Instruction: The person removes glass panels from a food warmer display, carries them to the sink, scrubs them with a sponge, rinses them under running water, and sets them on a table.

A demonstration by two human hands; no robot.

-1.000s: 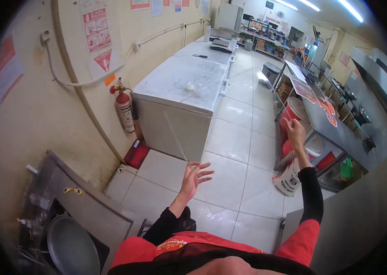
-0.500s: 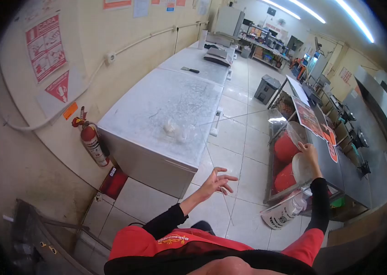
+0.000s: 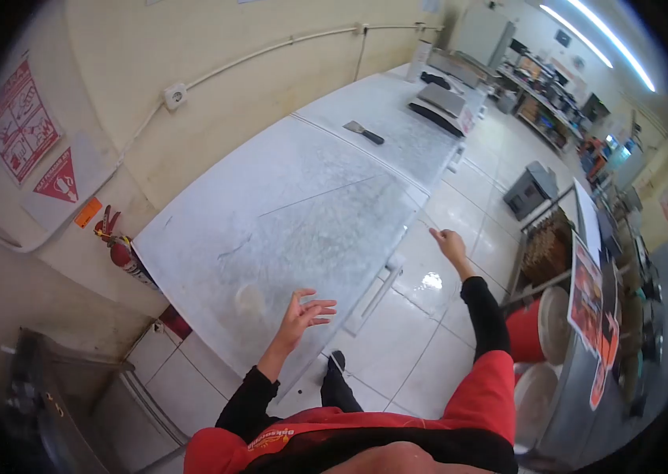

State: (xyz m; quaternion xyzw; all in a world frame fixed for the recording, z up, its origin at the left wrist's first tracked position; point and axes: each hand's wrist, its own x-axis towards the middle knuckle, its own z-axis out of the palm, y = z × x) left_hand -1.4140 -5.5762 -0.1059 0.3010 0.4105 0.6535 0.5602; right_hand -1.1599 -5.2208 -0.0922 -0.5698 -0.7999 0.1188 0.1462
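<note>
My left hand [image 3: 302,320] is held over the near edge of the white tabletop [image 3: 215,205], palm turned inward and fingers spread, with nothing in it. Just left of it a pale, blurred lump or patch [image 3: 249,303] shows on the surface. To the right of the table, above the tiled floor, my right hand [image 3: 452,248] has its fingers closed in a pinch. What they hold, if anything, is too small to make out. Farther along the table lie a scraper [image 3: 364,133] with a dark handle and a flat weighing scale [image 3: 438,107].
Red buckets [image 3: 525,332] with pale lids stand on a rack at my right, below a metal counter and a printed sign [image 3: 585,288]. A grey bin [image 3: 532,189] is on the floor ahead. A fire extinguisher [image 3: 122,257] is by the left wall.
My right hand has left the red bucket's lid and swung left towards the table. My left hand is now over the tabletop's near edge. The view has turned and come closer to the table.
</note>
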